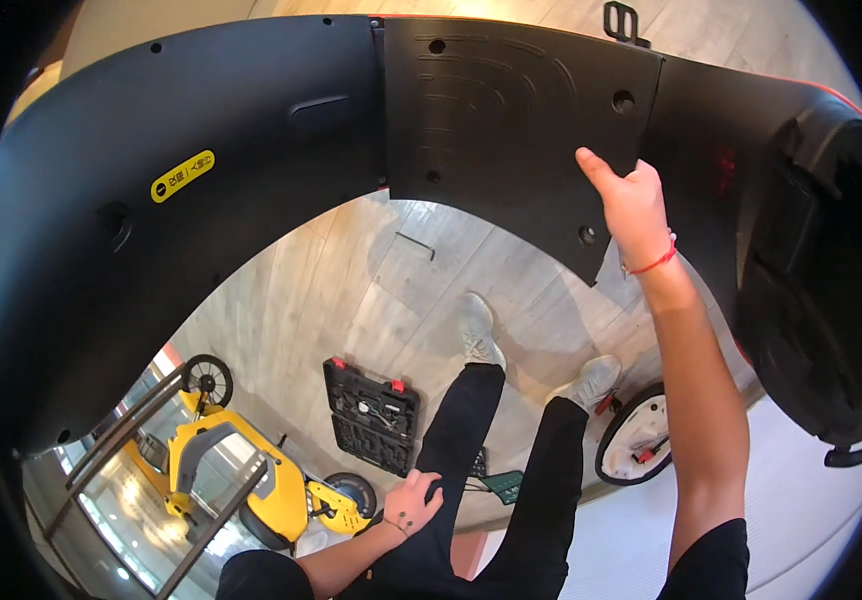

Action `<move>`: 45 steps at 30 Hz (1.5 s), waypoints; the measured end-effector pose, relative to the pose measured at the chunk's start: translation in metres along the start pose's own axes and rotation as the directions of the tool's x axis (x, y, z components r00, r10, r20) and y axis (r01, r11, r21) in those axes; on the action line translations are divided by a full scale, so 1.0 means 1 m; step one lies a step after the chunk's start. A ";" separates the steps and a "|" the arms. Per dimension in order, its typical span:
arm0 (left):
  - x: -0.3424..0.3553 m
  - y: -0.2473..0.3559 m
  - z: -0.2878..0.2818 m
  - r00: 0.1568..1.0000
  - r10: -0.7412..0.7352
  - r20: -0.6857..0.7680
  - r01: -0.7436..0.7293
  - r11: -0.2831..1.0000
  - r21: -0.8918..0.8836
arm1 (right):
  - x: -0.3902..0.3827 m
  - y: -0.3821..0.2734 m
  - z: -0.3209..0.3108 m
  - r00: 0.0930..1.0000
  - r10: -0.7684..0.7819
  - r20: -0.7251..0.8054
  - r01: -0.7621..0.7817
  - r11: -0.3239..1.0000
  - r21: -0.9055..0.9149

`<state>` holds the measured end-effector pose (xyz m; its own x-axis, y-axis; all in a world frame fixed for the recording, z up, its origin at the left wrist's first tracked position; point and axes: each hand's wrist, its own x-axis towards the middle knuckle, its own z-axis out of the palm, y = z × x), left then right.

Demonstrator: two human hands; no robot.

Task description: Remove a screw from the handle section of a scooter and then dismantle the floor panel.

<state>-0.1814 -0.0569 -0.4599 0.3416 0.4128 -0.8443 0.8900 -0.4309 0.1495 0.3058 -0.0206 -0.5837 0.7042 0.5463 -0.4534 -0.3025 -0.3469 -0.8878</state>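
A large black plastic scooter body (pixel 511 120) curves across the upper view, with a flat middle panel that has several round screw holes. My right hand (pixel 636 215) is at the right part of this panel, near a hole. Its thumb stretches out, while the other fingers look folded and are mostly hidden; whatever they hold, if anything, does not show. A red string bracelet circles that wrist. Down on my left thigh lies my left hand (pixel 414 503), fingers spread loosely over the black trousers, holding nothing.
On the wooden floor lie an L-shaped hex key (pixel 415 246) and an open black tool case (pixel 373 415). A yellow scooter (pixel 251 470) stands lower left beyond a metal railing (pixel 201 535). A dark-rimmed oval tray (pixel 619 470) with tools sits by my right foot.
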 end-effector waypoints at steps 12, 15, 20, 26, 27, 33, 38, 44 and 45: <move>0.039 0.008 0.007 0.955 0.267 -0.131 -0.259 0.963 0.080 | 0.050 0.067 -0.003 0.992 0.094 0.089 -0.121 0.913 0.390; 0.041 0.013 0.002 0.960 0.236 -0.150 -0.230 0.972 0.056 | 0.057 0.074 -0.007 0.991 0.094 0.090 -0.123 0.904 0.410; 0.043 0.012 -0.003 0.962 0.219 -0.164 -0.218 0.976 0.025 | 0.064 0.074 -0.009 0.989 0.100 0.107 -0.139 0.881 0.452; 0.046 0.012 -0.003 0.962 0.217 -0.169 -0.219 0.976 0.006 | 0.072 0.065 -0.011 0.991 0.111 0.074 -0.132 0.891 0.435; 0.046 0.010 -0.002 0.962 0.215 -0.169 -0.216 0.976 0.009 | 0.072 0.064 -0.010 0.991 0.111 0.075 -0.133 0.889 0.437; 0.048 0.007 0.000 0.966 0.200 -0.161 -0.205 0.979 -0.012 | 0.074 0.055 -0.009 0.996 0.085 0.031 -0.089 0.893 0.440; 0.048 0.004 -0.001 0.967 0.175 -0.183 -0.183 0.983 -0.028 | 0.070 0.043 -0.008 0.996 0.069 0.056 -0.082 0.959 0.270; 0.049 0.015 -0.009 0.972 0.143 -0.185 -0.155 0.986 -0.054 | 0.057 0.028 -0.007 0.998 -0.028 0.057 0.017 0.983 0.184; 0.050 0.017 -0.013 0.971 0.149 -0.187 -0.161 0.986 -0.052 | 0.056 0.027 -0.006 0.998 -0.032 0.051 0.022 0.983 0.183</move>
<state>-0.1452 -0.0333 -0.4932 0.5207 0.4867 -0.7015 0.8378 -0.4493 0.3101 0.3408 -0.0043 -0.6322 0.6796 0.5956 -0.4284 -0.3997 -0.1891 -0.8969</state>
